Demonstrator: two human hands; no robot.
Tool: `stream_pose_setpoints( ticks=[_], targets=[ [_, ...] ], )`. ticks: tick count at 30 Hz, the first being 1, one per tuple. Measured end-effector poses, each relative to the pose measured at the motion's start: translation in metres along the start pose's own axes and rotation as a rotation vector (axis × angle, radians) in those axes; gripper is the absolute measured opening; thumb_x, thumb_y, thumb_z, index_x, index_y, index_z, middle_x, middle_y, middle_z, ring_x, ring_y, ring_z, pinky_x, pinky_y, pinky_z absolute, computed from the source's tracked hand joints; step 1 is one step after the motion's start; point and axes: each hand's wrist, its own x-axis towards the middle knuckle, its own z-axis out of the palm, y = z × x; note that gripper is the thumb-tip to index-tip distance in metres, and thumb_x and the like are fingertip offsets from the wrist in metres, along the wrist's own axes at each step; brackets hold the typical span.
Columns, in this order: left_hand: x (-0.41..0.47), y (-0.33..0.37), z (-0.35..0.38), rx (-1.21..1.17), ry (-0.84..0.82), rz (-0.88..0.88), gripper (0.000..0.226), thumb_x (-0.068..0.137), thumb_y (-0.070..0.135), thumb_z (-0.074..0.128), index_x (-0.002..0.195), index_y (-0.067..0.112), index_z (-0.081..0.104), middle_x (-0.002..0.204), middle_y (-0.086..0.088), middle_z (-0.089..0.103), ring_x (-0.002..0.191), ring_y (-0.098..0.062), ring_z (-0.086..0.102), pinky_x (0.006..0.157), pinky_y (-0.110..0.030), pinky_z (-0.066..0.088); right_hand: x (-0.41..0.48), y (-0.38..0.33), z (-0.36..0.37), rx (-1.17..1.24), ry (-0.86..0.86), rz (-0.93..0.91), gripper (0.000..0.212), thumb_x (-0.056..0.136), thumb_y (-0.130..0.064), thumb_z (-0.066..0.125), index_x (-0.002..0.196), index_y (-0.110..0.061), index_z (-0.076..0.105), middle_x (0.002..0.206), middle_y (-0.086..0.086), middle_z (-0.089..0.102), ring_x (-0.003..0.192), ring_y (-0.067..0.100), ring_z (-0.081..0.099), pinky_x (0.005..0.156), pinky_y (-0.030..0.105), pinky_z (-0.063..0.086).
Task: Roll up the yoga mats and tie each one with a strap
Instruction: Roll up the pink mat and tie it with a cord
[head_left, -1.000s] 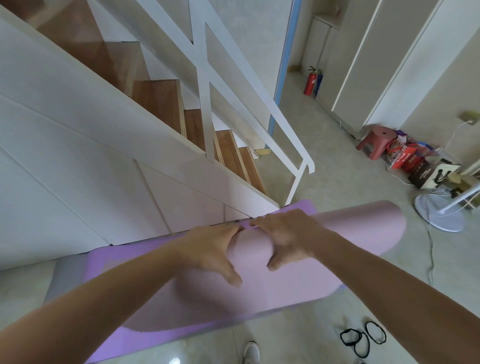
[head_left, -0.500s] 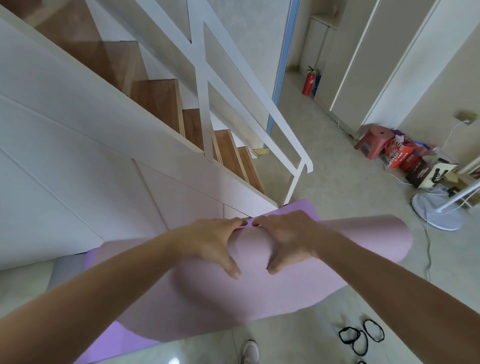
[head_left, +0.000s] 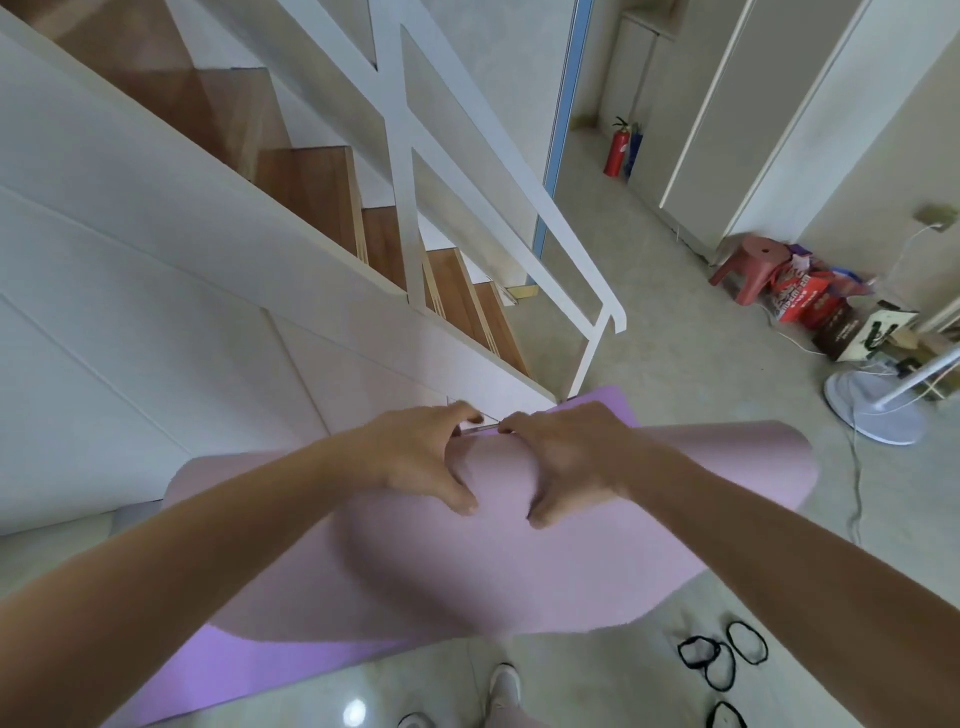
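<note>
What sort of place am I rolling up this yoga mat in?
Probably a home: a wooden staircase with white railing, tall white cupboards, and a red stool and fan on the floor.

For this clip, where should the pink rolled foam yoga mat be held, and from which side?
Grip the pink rolled foam yoga mat mid-length from above. It lies crosswise, thick and round, so the left hand and right hand likely hold best spanning its top, thumbs nearside, fingers over the far side.

Soft even daylight, glare spot on floor (head_left: 355, 713), wide-angle edge distortion
</note>
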Motion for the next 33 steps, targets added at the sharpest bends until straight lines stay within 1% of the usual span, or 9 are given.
stream_pose_setpoints(
  ticks=[3, 6, 12, 16, 20, 23, 27, 30, 33],
  targets=[
    [0.004, -0.004, 0.025, 0.598, 0.364, 0.195, 0.136, 0.046, 0.07, 0.079, 0.152, 0.022, 0.009, 0.129, -0.003, 0.05, 0.107, -0.029, 0.058, 0.096, -0.044, 0.045, 0.0, 0.01, -0.011, 0.196, -0.091, 0.097, 0.089, 0.053, -0.061, 0.078, 0.13, -0.04, 0.041, 0.097, -0.015, 0.06, 0.093, 0.013, 0.06, 0.083, 0.035, 0.053],
    [0.013, -0.01, 0.044, 0.713, 0.568, 0.256, 0.117, 0.038, 0.056, 0.082, 0.137, 0.015, 0.035, 0.096, -0.006, 0.058, 0.072, -0.027, 0.056, 0.067, -0.036, 0.047, -0.004, 0.014, -0.013, 0.368, -0.172, 0.106, 0.082, 0.056, -0.058, 0.082, 0.127, -0.044, 0.044, 0.106, -0.02, 0.059, 0.101, 0.012, 0.059, 0.09, 0.033, 0.051],
    [0.014, -0.005, 0.011, 0.303, 0.174, 0.048, 0.076, 0.048, 0.056, 0.078, 0.112, 0.027, 0.05, 0.096, 0.01, 0.059, 0.082, -0.016, 0.06, 0.072, -0.031, 0.051, -0.008, -0.007, 0.02, -0.127, 0.041, 0.012, 0.126, 0.059, -0.07, 0.076, 0.153, -0.03, 0.003, 0.141, -0.002, 0.04, 0.119, 0.025, 0.047, 0.096, 0.042, 0.043],
    [0.006, -0.007, 0.0, 0.164, 0.029, 0.023, 0.092, 0.049, 0.06, 0.081, 0.129, 0.034, 0.044, 0.111, 0.013, 0.059, 0.097, -0.014, 0.06, 0.086, -0.032, 0.051, -0.002, -0.007, 0.013, -0.054, 0.082, -0.017, 0.099, 0.059, -0.066, 0.072, 0.142, -0.036, 0.026, 0.124, -0.006, 0.055, 0.108, 0.022, 0.056, 0.086, 0.038, 0.048],
    [0.003, -0.006, 0.023, 0.579, 0.216, 0.14, 0.132, 0.05, 0.07, 0.074, 0.151, 0.026, 0.0, 0.127, 0.0, 0.046, 0.105, -0.025, 0.056, 0.089, -0.039, 0.047, 0.001, 0.0, -0.011, 0.148, -0.072, 0.048, 0.088, 0.05, -0.065, 0.076, 0.129, -0.045, 0.042, 0.099, -0.015, 0.062, 0.093, 0.012, 0.059, 0.084, 0.033, 0.051],
    [0.007, -0.005, 0.035, 0.654, 0.371, 0.112, 0.1, 0.061, 0.063, 0.069, 0.141, 0.02, 0.026, 0.111, -0.001, 0.052, 0.09, -0.025, 0.058, 0.072, -0.033, 0.047, 0.0, 0.002, -0.01, 0.183, -0.074, 0.033, 0.093, 0.053, -0.064, 0.078, 0.136, -0.049, 0.036, 0.113, -0.017, 0.06, 0.105, 0.013, 0.058, 0.089, 0.034, 0.049],
    [0.009, -0.01, 0.016, 0.228, 0.142, -0.006, 0.083, 0.052, 0.062, 0.077, 0.12, 0.027, 0.046, 0.102, 0.01, 0.058, 0.088, -0.018, 0.061, 0.076, -0.032, 0.05, -0.002, -0.004, 0.019, -0.156, 0.068, -0.054, 0.124, 0.057, -0.069, 0.078, 0.154, -0.032, 0.008, 0.146, -0.004, 0.037, 0.127, 0.023, 0.042, 0.104, 0.039, 0.036],
    [0.008, -0.012, 0.006, -0.037, -0.056, -0.046, 0.08, 0.05, 0.061, 0.085, 0.116, 0.035, 0.049, 0.106, 0.017, 0.06, 0.095, -0.012, 0.059, 0.083, -0.028, 0.049, 0.003, -0.004, 0.027, -0.206, 0.134, -0.076, 0.11, 0.063, -0.063, 0.076, 0.151, -0.03, 0.018, 0.138, -0.002, 0.045, 0.118, 0.024, 0.048, 0.092, 0.037, 0.039],
    [0.002, -0.009, 0.01, 0.023, -0.096, -0.009, 0.11, 0.048, 0.069, 0.08, 0.142, 0.038, 0.032, 0.129, 0.017, 0.052, 0.114, -0.013, 0.055, 0.095, -0.031, 0.045, 0.011, 0.003, 0.007, -0.008, -0.022, -0.062, 0.09, 0.058, -0.062, 0.076, 0.134, -0.042, 0.032, 0.116, -0.012, 0.057, 0.104, 0.017, 0.055, 0.076, 0.032, 0.042]
  ],
)
